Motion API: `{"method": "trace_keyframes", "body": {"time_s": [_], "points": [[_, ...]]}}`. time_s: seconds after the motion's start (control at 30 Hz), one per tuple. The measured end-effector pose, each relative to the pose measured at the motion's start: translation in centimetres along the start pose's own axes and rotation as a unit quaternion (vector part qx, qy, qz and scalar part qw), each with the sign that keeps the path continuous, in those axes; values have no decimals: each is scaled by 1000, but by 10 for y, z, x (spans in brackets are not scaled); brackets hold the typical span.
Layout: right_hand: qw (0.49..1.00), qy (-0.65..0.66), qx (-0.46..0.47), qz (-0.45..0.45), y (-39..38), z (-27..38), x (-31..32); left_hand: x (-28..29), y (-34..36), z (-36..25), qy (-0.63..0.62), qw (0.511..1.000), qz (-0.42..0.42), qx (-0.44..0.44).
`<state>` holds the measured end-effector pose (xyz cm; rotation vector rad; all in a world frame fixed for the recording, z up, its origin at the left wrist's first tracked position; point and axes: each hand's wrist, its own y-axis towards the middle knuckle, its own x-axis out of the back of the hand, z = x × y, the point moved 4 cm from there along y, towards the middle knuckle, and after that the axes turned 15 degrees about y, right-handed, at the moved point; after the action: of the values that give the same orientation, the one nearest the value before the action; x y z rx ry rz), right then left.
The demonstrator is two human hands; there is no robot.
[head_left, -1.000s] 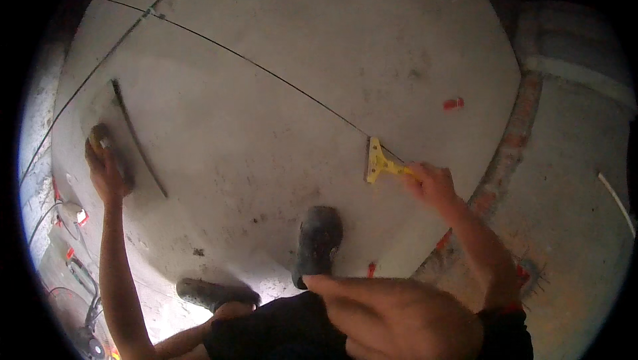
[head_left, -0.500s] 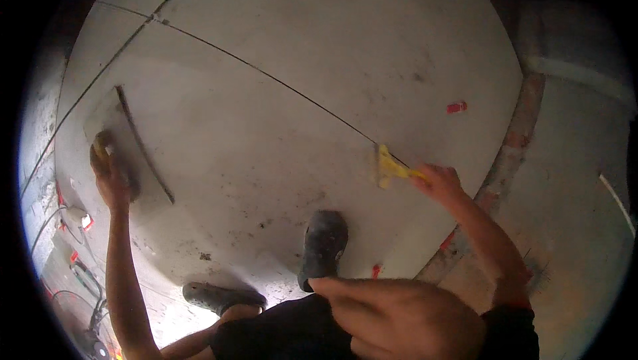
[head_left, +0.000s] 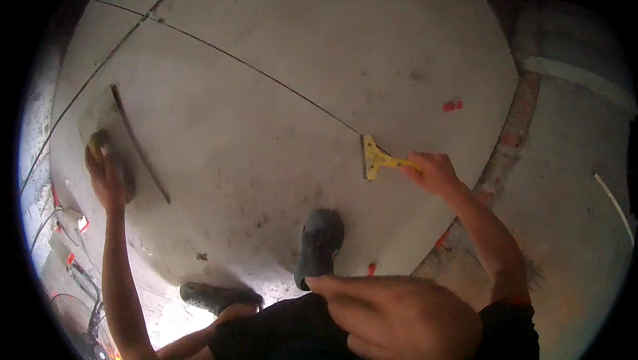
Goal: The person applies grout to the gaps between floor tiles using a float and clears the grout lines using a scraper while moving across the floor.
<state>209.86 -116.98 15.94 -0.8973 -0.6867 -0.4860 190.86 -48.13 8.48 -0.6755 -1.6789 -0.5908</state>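
Observation:
My right hand is closed round the handle of a yellow scraper with a wide, straight blade. The blade points left, close to the floor, at the near end of a thin dark line. Over on the left, my left hand is low at the floor, its fingers curled on a small yellowish-brown thing that is too dark to name. A dark narrow strip lies to the right of that hand.
Pale, speckled concrete floor spreads ahead of my dark shoes. A red scrap lies at the right. A rough brownish seam borders the slab there. Cables gather at the lower left.
The scraper has moved left along the floor in my right hand and now shows sharply instead of blurred. My left hand has stayed in nearly the same place.

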Motion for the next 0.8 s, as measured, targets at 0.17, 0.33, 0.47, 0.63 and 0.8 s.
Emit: {"method": "trace_keyframes", "body": {"time_s": [0.17, 0.33, 0.47, 0.63, 0.8], "points": [[995, 33, 80, -53, -17, -1, 6, 2, -3, 9, -21, 999, 21, 16], [999, 36, -3, 9, 33, 9, -11, -7, 2, 17, -47, 998, 12, -47], [996, 61, 62, -37, -6, -10, 3, -7, -4, 14, -42, 999, 24, 5], [1000, 11, 17, 12, -7, -7, 5, -4, 0, 9, -22, 1000, 17, 11], [1000, 8, 26, -15, -8, -6, 8, -3, 6, 19, 35, 995, -15, -93]]}}
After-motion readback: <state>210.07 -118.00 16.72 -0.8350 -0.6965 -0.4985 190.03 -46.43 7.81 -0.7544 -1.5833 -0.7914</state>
